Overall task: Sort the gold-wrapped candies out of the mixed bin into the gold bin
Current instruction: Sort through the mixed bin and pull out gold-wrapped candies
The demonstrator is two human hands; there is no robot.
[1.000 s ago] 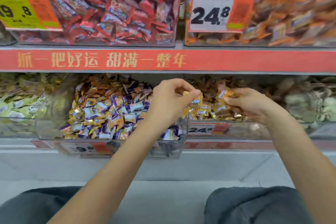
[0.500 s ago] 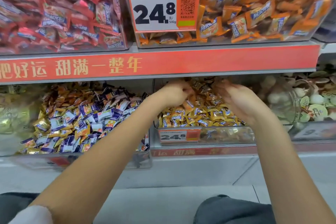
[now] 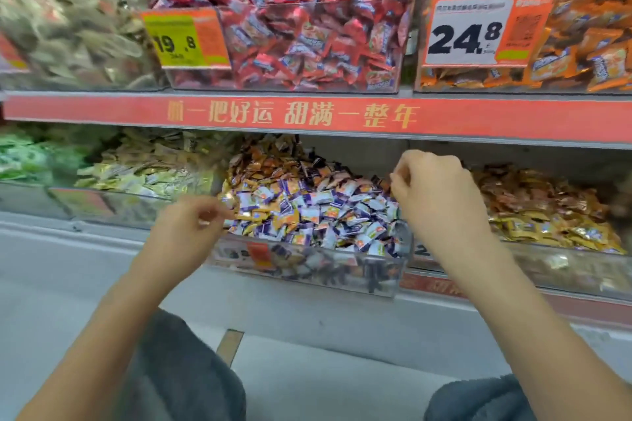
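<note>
Left hand (image 3: 186, 229) with fingers curled, thumb and forefinger pinched together at the left rim of the mixed bin (image 3: 307, 267); whatever sits between the fingertips too blurred to tell, possibly a gold wrapper edge. Right hand (image 3: 434, 191) likewise curled, fingertips bunched at the bin's right rear, just above the pile; contents of that pinch not readable either. Both forearms coming up from the bottom corners of the frame, dark trouser knees below.

Mixed bin at frame centre, clear plastic, lower shelf, heaped with purple-white candies (image 3: 314, 212) and gold-wrapped candies (image 3: 254, 215) mingled, gold mostly toward left and rear. Gold bin (image 3: 554, 260) immediately right of it, centre-right of frame, holding yellow-gold wrappers.

Pale yellow-wrapped stock (image 3: 147, 167) in the bin at centre left. Red shelf strip (image 3: 307, 116) with gold lettering across the middle. Upper shelf: red candies (image 3: 307, 10) top centre with a 19.8 tag (image 3: 184, 39), orange candies (image 3: 588, 27) top right with a 24.8 tag (image 3: 478, 31).
</note>
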